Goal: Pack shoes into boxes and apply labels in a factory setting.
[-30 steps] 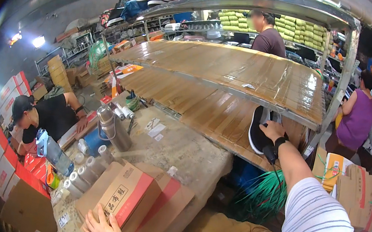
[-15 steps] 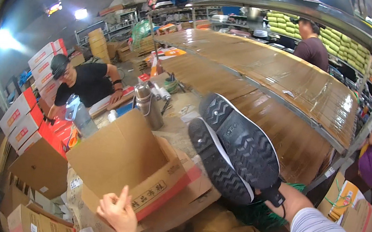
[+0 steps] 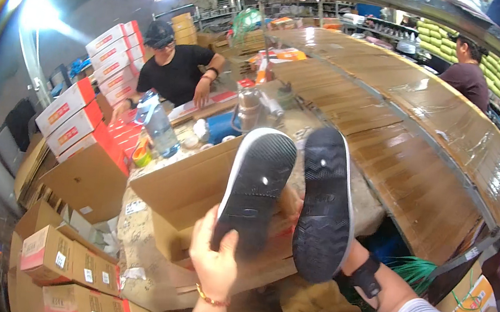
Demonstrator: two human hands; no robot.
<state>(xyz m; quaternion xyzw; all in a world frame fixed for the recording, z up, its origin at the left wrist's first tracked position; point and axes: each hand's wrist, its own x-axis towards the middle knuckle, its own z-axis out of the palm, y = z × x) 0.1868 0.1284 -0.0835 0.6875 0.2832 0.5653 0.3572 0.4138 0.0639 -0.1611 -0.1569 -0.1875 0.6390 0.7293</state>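
My left hand [image 3: 215, 259] grips a black shoe [image 3: 256, 182] by its lower end, thumb across the sole. The sole faces me and is rimmed in white. Beside it and a little apart, a second black shoe [image 3: 325, 210] stands on end, its patterned sole also toward me. My right forearm [image 3: 373, 273], with a black wrist strap, reaches up behind that second shoe, and most of the right hand is hidden by it. Beneath both shoes sits an opened cardboard box [image 3: 177, 181], its flap raised.
Across the table a person in black [image 3: 178, 74] works near a clear water bottle [image 3: 159, 125] and a metal flask [image 3: 248, 108]. Stacked white-and-red boxes [image 3: 71, 120] stand at left, brown cartons [image 3: 50, 256] lower left. A metal rack with wrapped cardboard shelves [image 3: 412, 171] stands at right.
The two shoes, held together at the right before, are now apart above the box. My left hand has left the box edge and taken one shoe. The view has shifted.
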